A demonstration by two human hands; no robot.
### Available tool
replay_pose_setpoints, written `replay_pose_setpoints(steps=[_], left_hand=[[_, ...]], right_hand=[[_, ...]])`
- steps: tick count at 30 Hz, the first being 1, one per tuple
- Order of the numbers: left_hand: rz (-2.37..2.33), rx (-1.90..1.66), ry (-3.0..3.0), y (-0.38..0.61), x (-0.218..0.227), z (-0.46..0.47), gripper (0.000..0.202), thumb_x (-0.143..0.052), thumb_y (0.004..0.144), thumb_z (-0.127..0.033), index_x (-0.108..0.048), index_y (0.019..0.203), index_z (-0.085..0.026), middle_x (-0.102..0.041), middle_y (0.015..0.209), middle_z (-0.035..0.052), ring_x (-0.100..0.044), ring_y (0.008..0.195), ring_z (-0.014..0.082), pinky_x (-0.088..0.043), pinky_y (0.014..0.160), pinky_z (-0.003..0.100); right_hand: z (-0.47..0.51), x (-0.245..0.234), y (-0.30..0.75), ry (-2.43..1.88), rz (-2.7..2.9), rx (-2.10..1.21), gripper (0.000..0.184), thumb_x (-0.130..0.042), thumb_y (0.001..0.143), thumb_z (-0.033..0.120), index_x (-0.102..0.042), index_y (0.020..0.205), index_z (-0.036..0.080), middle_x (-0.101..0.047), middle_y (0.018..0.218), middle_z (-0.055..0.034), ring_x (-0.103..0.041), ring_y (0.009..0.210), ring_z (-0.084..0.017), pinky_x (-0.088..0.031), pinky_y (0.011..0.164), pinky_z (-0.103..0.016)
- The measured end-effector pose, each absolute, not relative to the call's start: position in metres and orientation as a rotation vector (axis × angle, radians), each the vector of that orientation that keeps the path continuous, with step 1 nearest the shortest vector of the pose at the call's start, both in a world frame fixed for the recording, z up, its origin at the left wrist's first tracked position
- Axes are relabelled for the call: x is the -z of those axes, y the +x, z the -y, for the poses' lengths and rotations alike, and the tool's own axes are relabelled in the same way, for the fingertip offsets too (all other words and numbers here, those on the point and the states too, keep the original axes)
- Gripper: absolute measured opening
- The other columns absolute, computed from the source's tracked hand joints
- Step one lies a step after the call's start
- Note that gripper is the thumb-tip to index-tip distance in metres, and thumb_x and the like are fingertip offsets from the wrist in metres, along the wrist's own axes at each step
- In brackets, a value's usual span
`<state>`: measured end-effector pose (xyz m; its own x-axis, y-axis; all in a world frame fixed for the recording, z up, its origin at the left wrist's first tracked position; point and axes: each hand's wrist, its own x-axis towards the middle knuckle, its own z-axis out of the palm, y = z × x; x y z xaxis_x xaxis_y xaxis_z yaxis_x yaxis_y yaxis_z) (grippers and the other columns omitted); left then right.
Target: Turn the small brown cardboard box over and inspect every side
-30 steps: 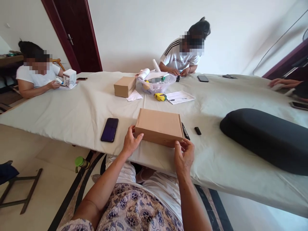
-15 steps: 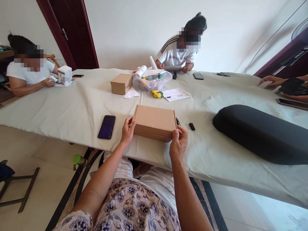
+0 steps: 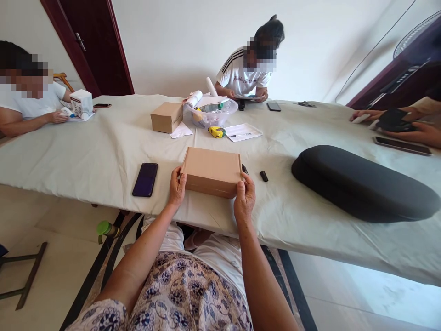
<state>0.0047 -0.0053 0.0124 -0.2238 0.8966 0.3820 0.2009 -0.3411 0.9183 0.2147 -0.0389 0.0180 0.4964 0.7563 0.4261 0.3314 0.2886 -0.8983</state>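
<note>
We hold a cardboard box (image 3: 211, 162) flat near the front edge of the tabletop (image 3: 103, 147), its long axis running left to right across us, the right end slightly nearer. Our left grip (image 3: 177, 187) clasps its left end; our right grip (image 3: 244, 200) clasps its right front corner. Around it, left to right, lie a dark phone (image 3: 145, 179); farther back, a smaller carton (image 3: 163, 120), a plastic bowl (image 3: 208, 121), a yellow tape measure (image 3: 217, 132) and a paper (image 3: 253, 131); then a partly hidden marker (image 3: 244, 169) crowding the right end, a small black piece (image 3: 263, 176), and a bulky black cushion (image 3: 365, 184) filling the right side.
</note>
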Motion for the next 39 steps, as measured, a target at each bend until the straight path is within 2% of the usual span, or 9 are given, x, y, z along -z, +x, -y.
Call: replay_pose_setpoints(steps=[16, 19, 23, 28, 33, 39], left_hand=[[-1.347, -1.598, 1.498, 0.004, -0.010, 0.006, 0.062, -0.042, 0.090, -0.067, -0.052, 0.124, -0.017, -0.063, 0.121, 0.0140, -0.062, 0.107, 0.0223, -0.050, 0.094, 0.035], [-1.388, -1.598, 1.504, 0.008, -0.015, 0.009, 0.055, -0.041, 0.094, -0.059, -0.050, 0.128, -0.017, -0.061, 0.125, 0.0148, -0.060, 0.113, 0.0232, -0.047, 0.099, 0.037], [-1.502, -1.682, 1.578, 0.021, -0.025, 0.015, 0.046, -0.045, 0.095, -0.037, -0.043, 0.136, -0.017, -0.053, 0.137, 0.0162, -0.050, 0.130, 0.0254, -0.039, 0.111, 0.041], [-1.586, -1.636, 1.755, 0.034, -0.033, 0.018, 0.042, -0.051, 0.086, -0.023, -0.051, 0.128, -0.019, -0.049, 0.133, 0.0164, -0.046, 0.131, 0.0284, -0.034, 0.114, 0.046], [-1.599, -1.635, 1.788, 0.032, -0.036, 0.019, 0.039, -0.059, 0.087, -0.032, -0.053, 0.123, -0.019, -0.050, 0.127, 0.0150, -0.049, 0.123, 0.0274, -0.038, 0.111, 0.045], [-1.712, -1.661, 1.771, 0.033, -0.039, 0.018, 0.046, -0.070, 0.081, -0.046, -0.054, 0.114, -0.020, -0.054, 0.118, 0.0133, -0.051, 0.117, 0.0275, -0.043, 0.104, 0.044]], right_hand=[[0.036, -0.017, 0.210, -1.327, 1.030, -0.350, 0.052, -0.045, 0.090, 0.057, -0.060, 0.122, 0.019, -0.062, 0.120, -0.0107, -0.056, 0.104, -0.022, -0.045, 0.096, -0.041], [0.036, -0.017, 0.210, -1.325, 1.035, -0.345, 0.051, -0.044, 0.090, 0.056, -0.060, 0.122, 0.019, -0.062, 0.121, -0.0107, -0.056, 0.104, -0.022, -0.044, 0.095, -0.040], [0.036, -0.017, 0.209, -1.321, 1.029, -0.356, 0.050, -0.046, 0.090, 0.056, -0.060, 0.121, 0.019, -0.062, 0.120, -0.0108, -0.056, 0.105, -0.023, -0.044, 0.095, -0.040], [0.035, -0.013, 0.208, -1.321, 1.021, -0.350, 0.052, -0.049, 0.087, 0.059, -0.059, 0.120, 0.019, -0.061, 0.114, -0.0095, -0.055, 0.097, -0.021, -0.046, 0.092, -0.039], [0.033, -0.009, 0.207, -1.300, 1.023, -0.347, 0.052, -0.048, 0.088, 0.058, -0.058, 0.121, 0.020, -0.060, 0.116, -0.0098, -0.055, 0.099, -0.021, -0.045, 0.094, -0.040], [0.030, -0.007, 0.206, -1.283, 1.001, -0.344, 0.050, -0.048, 0.089, 0.057, -0.059, 0.121, 0.020, -0.060, 0.116, -0.0095, -0.055, 0.100, -0.021, -0.045, 0.095, -0.041]])
